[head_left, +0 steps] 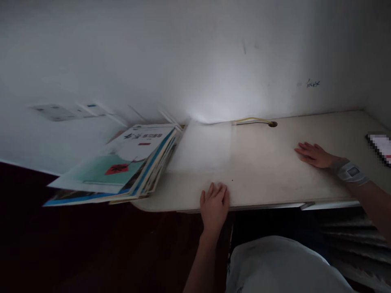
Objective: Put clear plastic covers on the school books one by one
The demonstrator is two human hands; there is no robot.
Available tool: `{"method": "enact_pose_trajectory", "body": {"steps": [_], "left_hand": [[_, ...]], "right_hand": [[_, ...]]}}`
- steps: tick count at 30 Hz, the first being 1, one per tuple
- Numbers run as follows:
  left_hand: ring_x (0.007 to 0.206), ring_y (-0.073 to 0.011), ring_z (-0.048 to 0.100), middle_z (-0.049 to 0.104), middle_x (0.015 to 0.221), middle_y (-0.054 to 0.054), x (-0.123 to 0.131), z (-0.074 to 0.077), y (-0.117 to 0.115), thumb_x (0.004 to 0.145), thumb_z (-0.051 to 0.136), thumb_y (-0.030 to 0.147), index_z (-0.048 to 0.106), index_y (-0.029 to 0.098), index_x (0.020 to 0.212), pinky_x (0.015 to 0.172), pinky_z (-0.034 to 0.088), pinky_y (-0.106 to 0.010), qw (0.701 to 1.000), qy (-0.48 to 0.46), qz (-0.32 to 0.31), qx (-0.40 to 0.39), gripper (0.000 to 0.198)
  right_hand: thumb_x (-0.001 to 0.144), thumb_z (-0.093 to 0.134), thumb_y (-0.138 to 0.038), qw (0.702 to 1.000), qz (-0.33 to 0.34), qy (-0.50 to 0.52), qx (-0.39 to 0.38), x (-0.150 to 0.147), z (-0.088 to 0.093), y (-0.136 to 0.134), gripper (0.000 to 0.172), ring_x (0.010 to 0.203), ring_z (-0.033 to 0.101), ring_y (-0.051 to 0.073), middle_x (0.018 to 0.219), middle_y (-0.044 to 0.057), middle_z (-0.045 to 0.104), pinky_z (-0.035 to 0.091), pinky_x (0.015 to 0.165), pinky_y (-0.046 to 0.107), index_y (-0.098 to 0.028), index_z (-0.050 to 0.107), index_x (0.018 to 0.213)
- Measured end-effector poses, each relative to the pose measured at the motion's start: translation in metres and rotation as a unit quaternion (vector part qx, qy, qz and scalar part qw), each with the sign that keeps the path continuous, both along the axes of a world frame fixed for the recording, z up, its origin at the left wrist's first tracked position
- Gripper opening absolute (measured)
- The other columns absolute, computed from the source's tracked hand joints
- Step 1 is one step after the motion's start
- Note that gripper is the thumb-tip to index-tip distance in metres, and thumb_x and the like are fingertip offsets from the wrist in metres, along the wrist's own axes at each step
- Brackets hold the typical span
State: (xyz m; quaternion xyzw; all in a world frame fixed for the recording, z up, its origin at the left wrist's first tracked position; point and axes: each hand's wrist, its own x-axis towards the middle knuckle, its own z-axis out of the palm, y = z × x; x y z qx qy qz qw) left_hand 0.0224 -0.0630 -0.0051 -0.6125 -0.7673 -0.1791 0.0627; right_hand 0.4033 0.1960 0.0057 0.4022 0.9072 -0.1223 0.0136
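My left hand [214, 205] rests on the front edge of a pale desk [262, 171], fingers stretched out over the top and holding nothing. Farther right, my right hand [314, 154] lies palm down on the desk top with its fingers spread, and it too is free of any object. A grey band with a small dark square, like a watch, circles the right wrist. To the left of my left hand sits a stack of books or booklets [134, 158], the top one with a white and green cover and a red shape. Their left ends jut past the desk's rounded corner.
A whitish rectangular patch [203, 148] shows beside the stack; I cannot tell whether it is paper or light. Yellow and black cables run into a round hole [273, 124] near the wall [214, 61]. A pixelated, phone-like object [380, 146] lies at the right.
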Motion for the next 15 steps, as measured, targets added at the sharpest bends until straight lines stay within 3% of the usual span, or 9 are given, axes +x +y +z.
{"method": "enact_pose_trajectory", "body": {"steps": [2, 4, 9, 12, 15], "left_hand": [[0.125, -0.0325, 0.05, 0.062, 0.125, -0.016, -0.005, 0.007, -0.001, 0.092, 0.041, 0.032, 0.067, 0.018, 0.112, 0.104, 0.035, -0.054, 1.0, 0.003, 0.012, 0.0, 0.035], [0.128, -0.0322, 0.048, 0.057, 0.132, -0.016, -0.02, 0.025, 0.002, 0.092, 0.043, 0.033, 0.064, 0.018, 0.117, 0.104, 0.035, -0.052, 0.999, 0.012, 0.032, 0.022, 0.036], [0.14, -0.0349, 0.025, 0.039, 0.148, -0.014, -0.096, 0.108, 0.025, 0.093, 0.042, 0.035, 0.055, 0.016, 0.127, 0.111, 0.022, -0.055, 0.984, 0.082, 0.127, 0.091, 0.042], [0.138, -0.0417, 0.026, 0.039, 0.145, -0.023, -0.148, 0.14, 0.048, 0.092, 0.041, 0.031, 0.047, 0.008, 0.133, 0.105, 0.025, -0.061, 0.973, 0.11, 0.204, 0.016, 0.047], [0.125, -0.047, 0.042, 0.047, 0.129, -0.036, -0.179, 0.143, 0.065, 0.092, 0.044, 0.033, 0.047, -0.005, 0.127, 0.094, 0.036, -0.064, 0.959, 0.082, 0.248, -0.106, 0.052]], "right_hand": [[0.09, 0.034, -0.053, 1.0, 0.001, 0.006, 0.012, 0.003, -0.001, 0.001, 0.058, 0.14, 0.024, 0.034, 0.152, 0.012, 0.031, 0.025, 0.106, 0.064, -0.026, 0.043, 0.14], [0.088, 0.037, -0.056, 0.998, 0.002, 0.032, 0.045, 0.006, 0.0, 0.002, 0.06, 0.139, 0.027, 0.035, 0.151, 0.013, 0.033, 0.029, 0.105, 0.062, -0.026, 0.044, 0.139], [0.089, 0.037, -0.054, 0.977, 0.04, 0.138, 0.156, 0.004, 0.003, -0.004, 0.06, 0.134, 0.037, 0.034, 0.139, 0.019, 0.048, 0.033, 0.109, 0.048, -0.017, 0.05, 0.135], [0.089, 0.037, -0.051, 0.974, 0.055, 0.139, 0.172, -0.002, 0.001, -0.017, 0.055, 0.131, 0.041, 0.036, 0.137, 0.017, 0.051, 0.035, 0.106, 0.053, -0.021, 0.05, 0.133], [0.089, 0.041, -0.049, 0.976, 0.062, 0.113, 0.175, -0.006, -0.004, -0.03, 0.052, 0.132, 0.039, 0.036, 0.139, 0.015, 0.049, 0.035, 0.104, 0.058, -0.024, 0.05, 0.133]]}}
